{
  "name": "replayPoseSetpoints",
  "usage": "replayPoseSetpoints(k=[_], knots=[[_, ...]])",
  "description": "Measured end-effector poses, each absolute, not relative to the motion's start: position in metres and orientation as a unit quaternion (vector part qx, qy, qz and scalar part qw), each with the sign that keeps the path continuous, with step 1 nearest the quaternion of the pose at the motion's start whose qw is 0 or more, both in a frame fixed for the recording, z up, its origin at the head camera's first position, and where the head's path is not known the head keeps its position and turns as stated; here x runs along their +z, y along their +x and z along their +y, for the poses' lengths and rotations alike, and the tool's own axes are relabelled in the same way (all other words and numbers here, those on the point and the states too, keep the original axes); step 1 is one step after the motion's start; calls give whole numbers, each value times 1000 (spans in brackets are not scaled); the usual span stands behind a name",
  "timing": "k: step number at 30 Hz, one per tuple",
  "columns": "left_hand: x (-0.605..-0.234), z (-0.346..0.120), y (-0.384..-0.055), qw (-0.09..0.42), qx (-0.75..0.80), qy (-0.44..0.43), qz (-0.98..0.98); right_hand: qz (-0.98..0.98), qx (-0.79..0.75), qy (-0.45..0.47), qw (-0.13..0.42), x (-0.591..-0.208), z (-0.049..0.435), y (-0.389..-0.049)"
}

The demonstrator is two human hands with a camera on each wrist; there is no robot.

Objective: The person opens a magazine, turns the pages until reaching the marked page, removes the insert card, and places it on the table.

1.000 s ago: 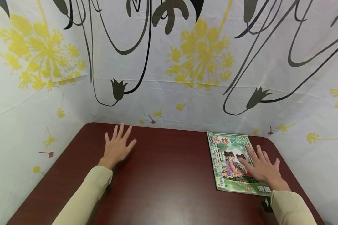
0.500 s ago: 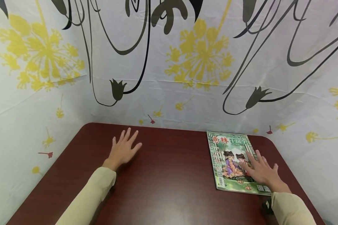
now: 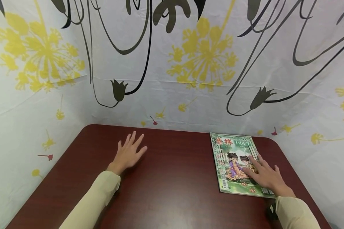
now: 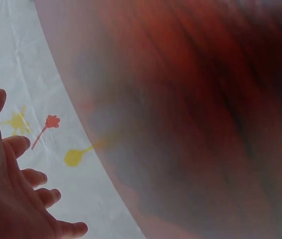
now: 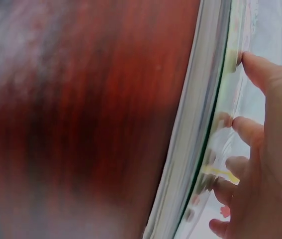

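Note:
A magazine (image 3: 238, 149) with a green illustrated cover lies flat at the right side of the dark red table. Over its lower right part my right hand (image 3: 265, 175) spreads its fingers, covering some of the cover picture. In the right wrist view, the fingertips (image 5: 240, 122) of this hand come right at the glossy cover, and the magazine's page edges (image 5: 193, 119) show beside the tabletop. My left hand (image 3: 127, 154) hovers low over the left half of the table, fingers spread and holding nothing. The left wrist view shows that hand (image 4: 11, 184) at the left edge.
The dark red table (image 3: 172, 178) has rounded far corners. White cloth (image 3: 160, 105) printed with yellow flowers and dark stems hangs behind it and along both sides. A small black object (image 3: 272, 211) sits at the right wrist beneath the sleeve.
My right hand has lowered onto the magazine's cover. My left hand has shifted a little to the right and slightly nearer. The magazine stays where it was.

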State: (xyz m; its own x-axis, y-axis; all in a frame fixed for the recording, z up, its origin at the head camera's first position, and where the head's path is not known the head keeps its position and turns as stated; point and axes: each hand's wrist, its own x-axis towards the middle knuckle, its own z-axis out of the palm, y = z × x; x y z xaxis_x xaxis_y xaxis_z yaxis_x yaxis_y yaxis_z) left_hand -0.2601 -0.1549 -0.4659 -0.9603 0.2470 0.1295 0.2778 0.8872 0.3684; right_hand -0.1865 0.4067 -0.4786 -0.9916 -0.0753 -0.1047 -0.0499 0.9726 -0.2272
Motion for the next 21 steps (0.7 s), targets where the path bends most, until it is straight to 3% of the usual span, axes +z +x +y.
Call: replayPoseSetpoints(k=[21], knots=[[-465,-114,-251,11,-164,-183,-969,995,-55,-83,32,-472,368,-189]])
